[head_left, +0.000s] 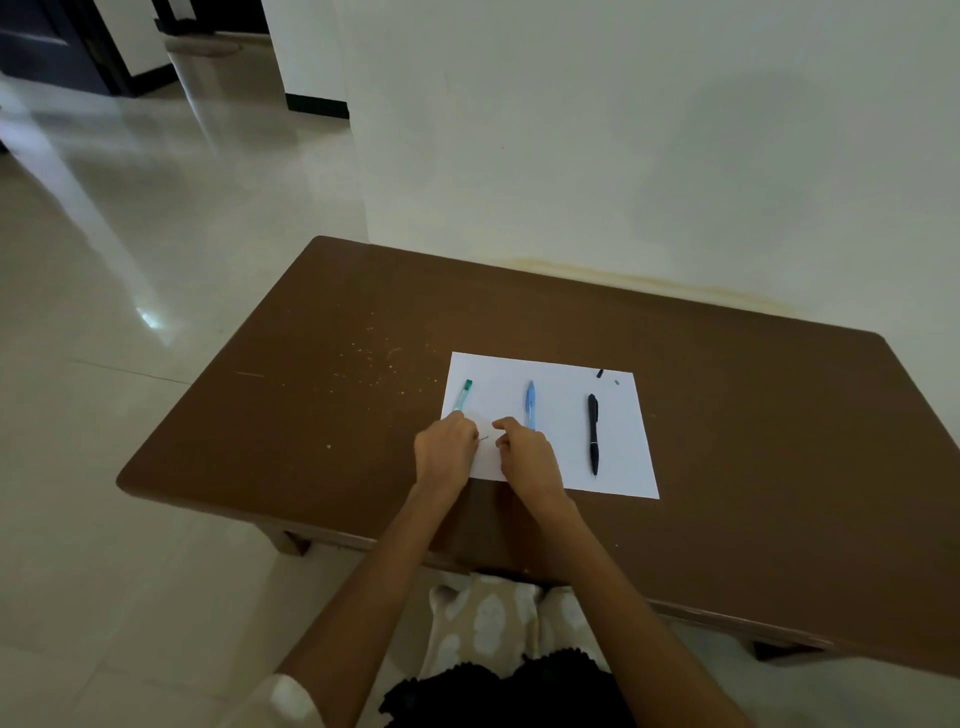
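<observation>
The person's left hand (447, 449) and right hand (525, 453) meet low over the near left part of a white sheet of paper (623, 457) that lies flat on the brown surface (322, 415). The left fingers (470, 434) are curled tight and pinch a thin dark piece (483, 438), too small to name. It sticks out from the fingertips, its long axis running roughly sideways and pointing across the small gap at the right hand. The right fingers are curled too, with the thumb stretched toward the left hand, but what they grasp, if anything, cannot be told. Just beyond the left knuckles lies a teal pen (463, 395). Its long axis runs away from the person, leaning a little to the right, with the darker teal end toward the wall and the near end hidden at the hand. A blue pen (530, 402) lies mid-sheet, nearly straight fore and aft, its near end behind the right hand. A black pen (593, 431) lies well to the right, parallel to it, with its tip toward the person. Near the sheet's far right corner sit a small black part (599, 373) and a small grey part (617, 382), close together.
</observation>
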